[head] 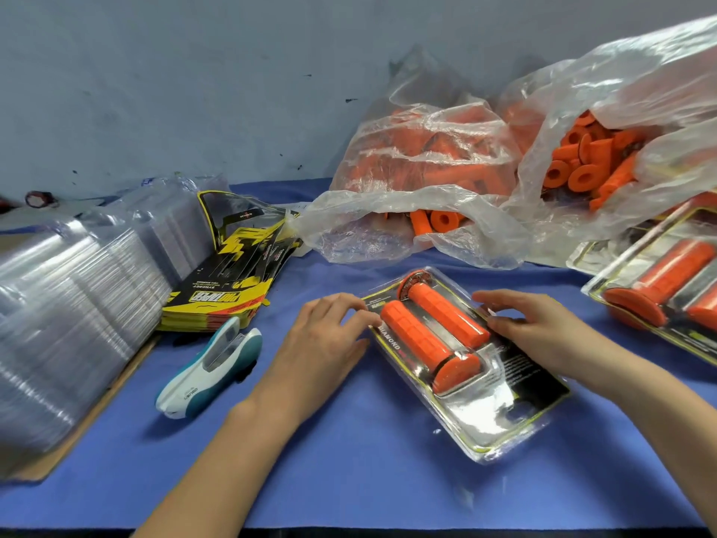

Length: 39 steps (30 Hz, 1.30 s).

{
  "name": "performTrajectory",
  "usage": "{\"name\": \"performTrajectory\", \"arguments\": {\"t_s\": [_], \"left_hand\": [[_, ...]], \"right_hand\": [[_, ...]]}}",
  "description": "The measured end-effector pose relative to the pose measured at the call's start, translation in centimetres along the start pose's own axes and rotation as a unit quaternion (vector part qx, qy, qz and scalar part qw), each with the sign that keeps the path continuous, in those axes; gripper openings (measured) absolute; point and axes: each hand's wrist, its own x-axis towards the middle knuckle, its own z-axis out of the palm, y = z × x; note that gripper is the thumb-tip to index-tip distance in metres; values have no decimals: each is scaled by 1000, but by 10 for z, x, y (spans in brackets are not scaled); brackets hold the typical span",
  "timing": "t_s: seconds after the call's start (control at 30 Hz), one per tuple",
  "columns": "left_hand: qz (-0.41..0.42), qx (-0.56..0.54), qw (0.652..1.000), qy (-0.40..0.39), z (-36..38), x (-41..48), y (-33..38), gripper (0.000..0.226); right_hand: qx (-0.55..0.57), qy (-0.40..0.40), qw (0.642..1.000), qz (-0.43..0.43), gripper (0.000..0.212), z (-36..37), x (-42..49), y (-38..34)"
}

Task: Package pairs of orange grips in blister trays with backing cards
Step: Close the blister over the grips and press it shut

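Observation:
A clear blister tray point(489, 425) lies on the blue cloth in front of me, over a black and yellow backing card point(537, 372). Two orange grips point(428, 345) lie side by side in the tray. My left hand point(329, 335) pinches the tray's left edge beside the grips. My right hand point(539, 326) holds the right edge, fingertips curled over the rim next to the farther grip.
A tall stack of empty blister trays point(73, 300) fills the left side, with a pile of backing cards point(232, 273) and a white and teal stapler point(211, 366) beside it. Two plastic bags of loose orange grips point(582, 165) sit behind. Finished packs point(667, 289) lie at the right.

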Motion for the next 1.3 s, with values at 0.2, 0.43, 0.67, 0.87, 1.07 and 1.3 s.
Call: {"name": "performTrajectory", "arguments": {"t_s": [0.2, 0.43, 0.67, 0.87, 1.07, 1.3], "left_hand": [[59, -16, 998, 27, 0, 5, -1, 2], [147, -54, 987, 39, -5, -3, 27, 11], [183, -61, 980, 41, -16, -9, 47, 19], [197, -77, 976, 41, -20, -15, 64, 18], [220, -83, 971, 33, -17, -18, 77, 12], [223, -85, 971, 31, -11, -19, 84, 9]], "right_hand": [[30, 0, 999, 14, 38, 0, 2, -5], [57, 18, 998, 33, 37, 1, -4, -7], [76, 24, 996, 39, 36, 2, -8, -4], [81, 39, 995, 32, 35, 5, -5, 0], [88, 72, 992, 54, 34, 9, 0, 6], [66, 77, 994, 48, 34, 10, 6, 12]]}}
